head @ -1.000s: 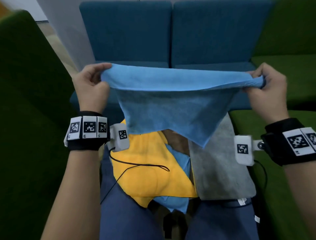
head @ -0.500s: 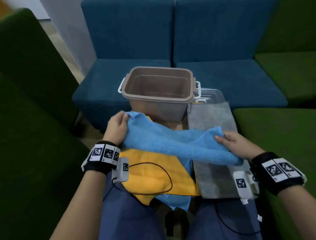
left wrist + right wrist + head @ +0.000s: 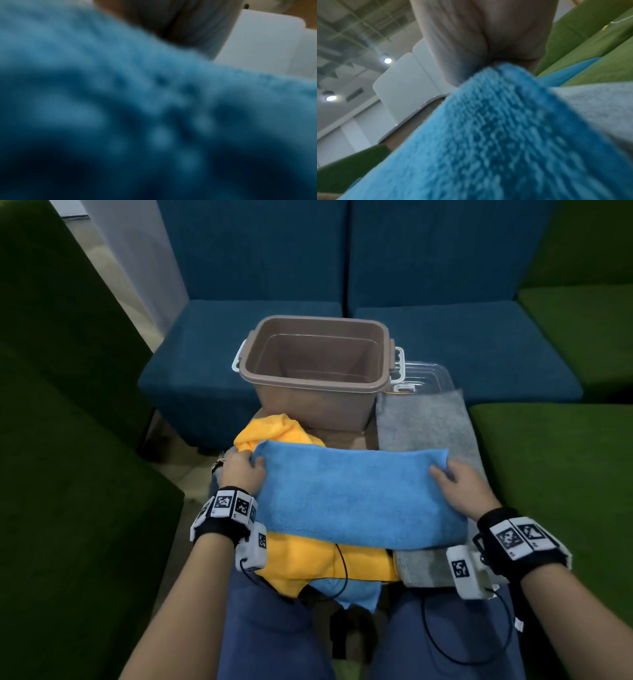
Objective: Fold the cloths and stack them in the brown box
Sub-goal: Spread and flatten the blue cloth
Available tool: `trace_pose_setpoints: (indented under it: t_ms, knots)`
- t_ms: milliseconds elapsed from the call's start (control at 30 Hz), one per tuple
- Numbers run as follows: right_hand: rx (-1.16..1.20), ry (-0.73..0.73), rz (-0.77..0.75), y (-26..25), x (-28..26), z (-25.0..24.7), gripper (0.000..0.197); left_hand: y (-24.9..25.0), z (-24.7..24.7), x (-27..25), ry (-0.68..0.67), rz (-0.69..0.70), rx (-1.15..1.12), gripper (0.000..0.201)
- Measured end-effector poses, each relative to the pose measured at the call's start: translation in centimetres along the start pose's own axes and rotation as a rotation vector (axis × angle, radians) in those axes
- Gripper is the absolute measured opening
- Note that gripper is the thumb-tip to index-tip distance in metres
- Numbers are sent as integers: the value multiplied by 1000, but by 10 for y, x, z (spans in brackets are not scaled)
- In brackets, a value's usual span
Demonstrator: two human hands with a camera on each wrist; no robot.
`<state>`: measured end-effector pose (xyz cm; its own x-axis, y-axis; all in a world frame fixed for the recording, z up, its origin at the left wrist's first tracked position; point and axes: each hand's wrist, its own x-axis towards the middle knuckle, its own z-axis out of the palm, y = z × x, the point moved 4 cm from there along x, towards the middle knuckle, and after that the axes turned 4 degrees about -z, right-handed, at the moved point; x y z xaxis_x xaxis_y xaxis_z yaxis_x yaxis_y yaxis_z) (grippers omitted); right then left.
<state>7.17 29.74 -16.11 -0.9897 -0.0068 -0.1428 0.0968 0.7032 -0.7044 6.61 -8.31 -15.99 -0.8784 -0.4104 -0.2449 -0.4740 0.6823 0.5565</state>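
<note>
My left hand (image 3: pixel 242 472) has the left end of the blue cloth (image 3: pixel 356 501), fingers tucked under the edge and thumb on top, a proper pinch; my right hand (image 3: pixel 460 491) grips the right end the same way, and in the right wrist view the cloth (image 3: pixel 496 135) runs straight up into my palm (image 3: pixel 488 40). The left wrist view is a blue blur of cloth (image 3: pixel 137 115), nothing sharper. The cloth lies folded to a long band, long axis running left to right across my lap, fold edge toward me. Under it, the yellow cloth (image 3: pixel 325 563) pokes out at the near and far left, with a second blue cloth (image 3: pixel 352 590) below that at the near edge. The grey cloth (image 3: pixel 424 433) lies lengthwise under my right end. Beyond, touching nothing of mine, the brown box (image 3: pixel 318 374) stands upright, mouth open, with a clear lid (image 3: pixel 424 374) just beside its right rim.
</note>
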Motion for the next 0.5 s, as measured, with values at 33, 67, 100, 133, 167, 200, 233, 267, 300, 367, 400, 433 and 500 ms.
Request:
trace_pose_setpoints:
  t_ms: [33,67,100,133,167,200,233,267,300,367,400,433,500]
  knots:
    - [-20,-46,13,2,0,8,20,0,3,-2,-5,-10,-9,31]
    - [-29,-55,18,6,0,14,26,1,4,-4,6,-19,-28,28]
    - [-12,-44,26,9,3,18,33,3,5,-5,18,-22,-45,30]
    - [42,-44,36,6,4,21,35,6,5,-6,14,-24,-66,32]
    - [118,-48,59,3,5,24,30,11,4,-7,2,-20,-94,32]
    - [182,-69,84,-4,5,25,24,16,2,-7,-20,-21,-131,32]
    - [222,-85,110,-9,5,26,20,21,1,-5,-40,-22,-170,33]
    - [236,-87,115,-14,6,24,18,24,0,-3,-60,-24,-208,37]
    - [246,-83,110,-20,7,21,17,28,-2,-1,-68,-6,-239,40]
    - [307,-43,77,-30,9,9,14,34,-7,3,-39,71,-301,40]
    - [351,-11,43,-34,10,2,12,36,-10,3,-7,95,-335,37]
    - [382,37,8,-36,10,-6,9,38,-13,4,28,112,-369,34]
    - [374,177,-52,-37,10,-25,8,36,-17,7,87,122,-416,35]
